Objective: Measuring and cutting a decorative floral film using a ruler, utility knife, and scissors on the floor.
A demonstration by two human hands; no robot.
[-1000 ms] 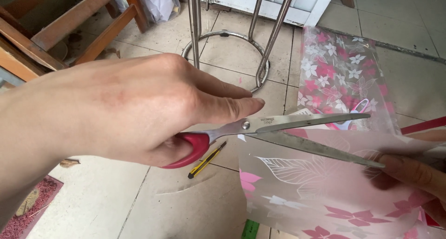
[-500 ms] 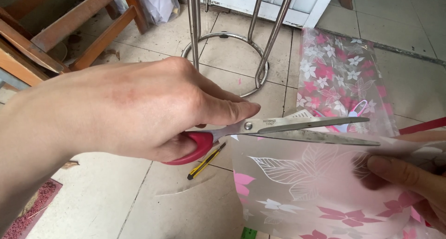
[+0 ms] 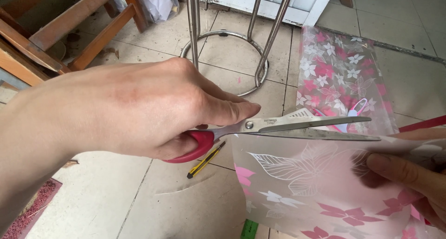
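Thin, floppy translucent flower-printed plastic sheet (image 3: 306, 188) – pinched taut by right hand (image 3: 413, 181), left hand (image 3: 134, 111) closed on red-handled steel scissors (image 3: 278, 129), blades slightly apart – likely slippery, best gripped near cut.

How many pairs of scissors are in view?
2: red-handled scissors in the left hand, cutting the floral film; a small pair lying on the floor sheet.

Scissors (image 3: 288, 127) above held sheet (image 3: 316, 183), knife (image 3: 204, 160) on floor (image 3: 116, 197) below, stool base (image 3: 227, 57) behind
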